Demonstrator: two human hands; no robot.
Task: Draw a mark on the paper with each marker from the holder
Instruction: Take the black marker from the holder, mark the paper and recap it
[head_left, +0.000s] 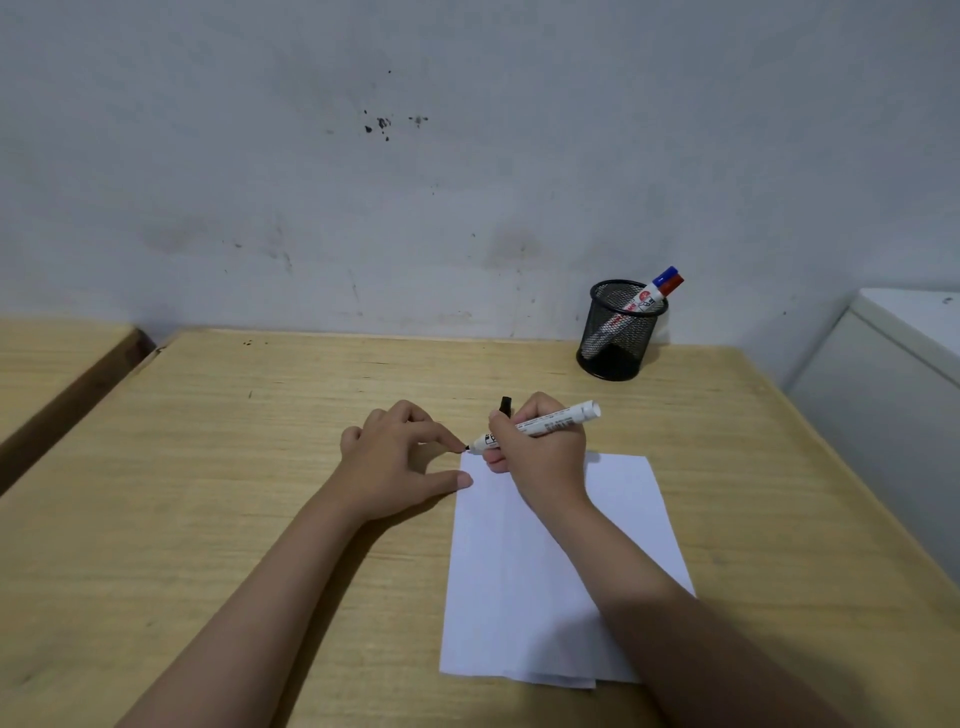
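A white sheet of paper (545, 571) lies on the wooden table (208, 493) in front of me. My right hand (540, 452) grips an uncapped white marker (556, 422), its black tip touching the paper's far left corner. A black cap (506, 405) stands upright just behind that hand. My left hand (400, 457) rests on the table beside the paper, its index fingertip close to the marker tip and its thumb at the sheet's edge. A black mesh holder (621, 332) at the back right holds two markers, one with a red cap (674, 283) and one with a blue cap (666, 274).
A stained grey wall (415, 182) rises right behind the table. A white cabinet (893, 374) stands off the table's right edge. A second wooden surface (47, 364) lies to the left across a dark gap.
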